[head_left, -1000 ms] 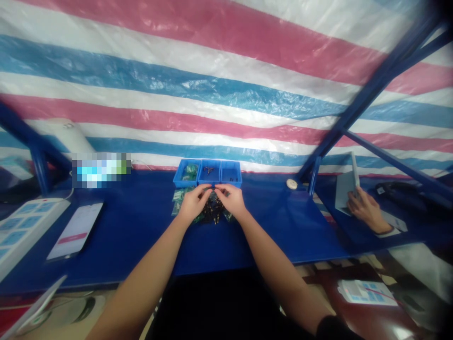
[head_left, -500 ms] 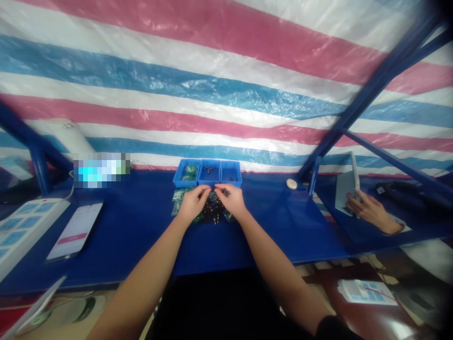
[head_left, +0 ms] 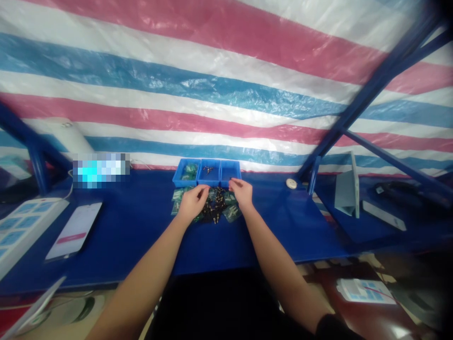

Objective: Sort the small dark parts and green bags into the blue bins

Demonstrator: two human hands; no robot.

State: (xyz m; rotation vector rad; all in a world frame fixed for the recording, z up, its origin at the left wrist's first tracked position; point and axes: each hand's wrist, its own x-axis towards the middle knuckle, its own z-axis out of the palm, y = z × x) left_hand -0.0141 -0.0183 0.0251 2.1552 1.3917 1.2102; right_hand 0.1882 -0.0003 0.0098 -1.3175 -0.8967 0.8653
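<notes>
My left hand [head_left: 193, 203] is closed in a pinch over the left side of a pile of small black parts with brass-coloured tips [head_left: 216, 208]. Whatever its fingertips hold is too small to make out. My right hand [head_left: 243, 193] also pinches, its fingertips at the front edge of the right blue tray [head_left: 230, 165]; a tiny dark bit may be between them. Small green-tinted bags [head_left: 231, 212] lie around the pile. The left blue tray [head_left: 179, 175] contains similar bags, and a few black-and-brass parts rest in the middle blue tray [head_left: 209, 179].
On the blue table [head_left: 283, 226], a phone [head_left: 74, 231] and a white power strip [head_left: 30, 217] lie at left. A round pale object [head_left: 291, 183] sits at right. Beyond the blue frame post [head_left: 314, 177] stands a tablet-like panel [head_left: 347, 193]. Striped sheeting hangs behind.
My right hand has moved right and slightly away, from beside my left hand to the right tray's front edge. Another person's hand at far right has left the view.
</notes>
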